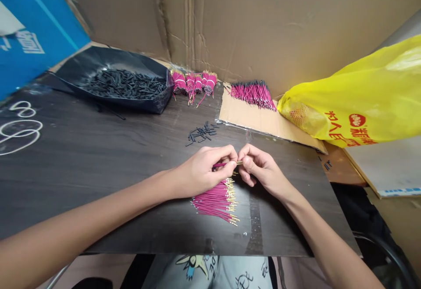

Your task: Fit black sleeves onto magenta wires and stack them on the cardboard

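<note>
My left hand (pixel 205 170) pinches a single pink wire (pixel 219 165) with a bare metal tip, holding it level over the dark board (pixel 98 179). My right hand (pixel 259 168) meets it from the right, fingers pinched at the wire's tip (pixel 238 162); whatever small thing it holds is hidden. Just below both hands lies a loose pile of pink wires (pixel 215 201) with brass-coloured ends pointing right. A small scatter of short black tubes (pixel 201 133) lies a little beyond the hands.
A black bag of black tubes (pixel 121 85) sits at the back left. Bundled pink wires (pixel 194 83) and pink wires with black ends (pixel 253 94) on a cardboard sheet (pixel 263 120) lie at the back. A yellow plastic bag (pixel 362 96) fills the right. Cardboard walls stand behind.
</note>
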Action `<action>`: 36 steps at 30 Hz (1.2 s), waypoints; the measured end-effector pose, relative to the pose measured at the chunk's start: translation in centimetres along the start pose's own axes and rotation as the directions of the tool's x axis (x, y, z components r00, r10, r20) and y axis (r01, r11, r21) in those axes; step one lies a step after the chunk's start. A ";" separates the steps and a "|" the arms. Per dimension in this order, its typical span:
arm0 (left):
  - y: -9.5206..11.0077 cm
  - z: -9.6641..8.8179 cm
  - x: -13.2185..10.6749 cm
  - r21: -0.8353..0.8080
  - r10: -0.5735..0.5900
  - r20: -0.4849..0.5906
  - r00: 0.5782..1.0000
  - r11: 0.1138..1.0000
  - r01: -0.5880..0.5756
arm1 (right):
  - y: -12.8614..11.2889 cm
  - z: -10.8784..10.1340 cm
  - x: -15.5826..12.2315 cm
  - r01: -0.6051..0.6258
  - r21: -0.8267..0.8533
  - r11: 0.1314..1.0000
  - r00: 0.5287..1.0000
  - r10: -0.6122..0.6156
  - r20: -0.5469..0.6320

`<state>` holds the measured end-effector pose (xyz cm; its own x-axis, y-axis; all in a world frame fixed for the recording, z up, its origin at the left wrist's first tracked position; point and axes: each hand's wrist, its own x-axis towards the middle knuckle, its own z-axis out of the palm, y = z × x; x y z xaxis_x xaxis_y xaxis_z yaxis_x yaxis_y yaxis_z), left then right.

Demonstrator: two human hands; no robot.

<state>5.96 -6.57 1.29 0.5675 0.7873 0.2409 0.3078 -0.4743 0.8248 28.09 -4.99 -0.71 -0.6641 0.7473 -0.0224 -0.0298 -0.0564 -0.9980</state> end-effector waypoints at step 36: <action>-5.7 -3.8 1.3 0.133 0.019 -0.520 0.854 0.989 0.059 | -0.7 0.1 9.0 -0.097 -0.983 -0.154 0.994 -0.062 -0.088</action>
<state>2.01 -1.34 -1.13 0.0930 0.8681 0.4876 0.4400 -0.4752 0.7620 22.04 1.71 -0.24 -0.5924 0.8049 0.0348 0.8036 0.5872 0.0976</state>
